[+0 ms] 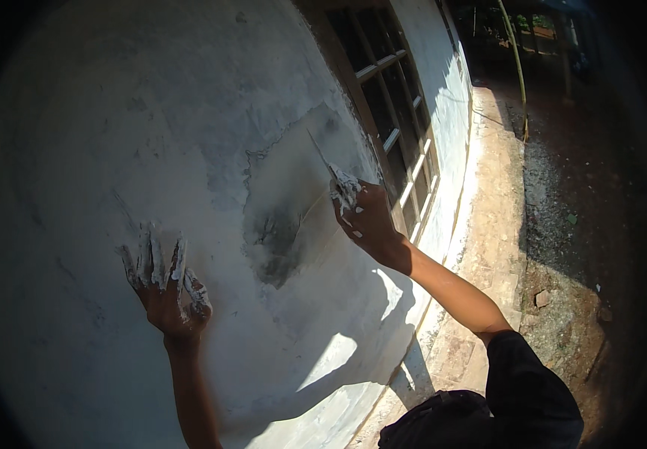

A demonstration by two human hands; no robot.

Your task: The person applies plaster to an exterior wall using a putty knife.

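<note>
My right hand [359, 209] is closed around a thin-bladed putty knife [319, 152], seen almost edge-on and pointing up and to the left. White paste coats its fingers and knuckles. Behind the blade, a darker grey, rough-edged patch [271, 217] marks the pale wall [174, 135]. Lower left, my left hand [166, 292] is held up at the wall, its paste-covered fingers spread and pointing upward. A faint thin line rises above those fingertips; whether it is a mark or an edge I cannot make out.
Right of the patch is a brown-framed window [395, 97] with small panes. A sunlit paved ledge [481, 277] follows the wall's foot. Beyond it lies shaded gravelly ground [563, 307] with a loose stone [542, 298], and a thin pole [518, 71] stands farther back.
</note>
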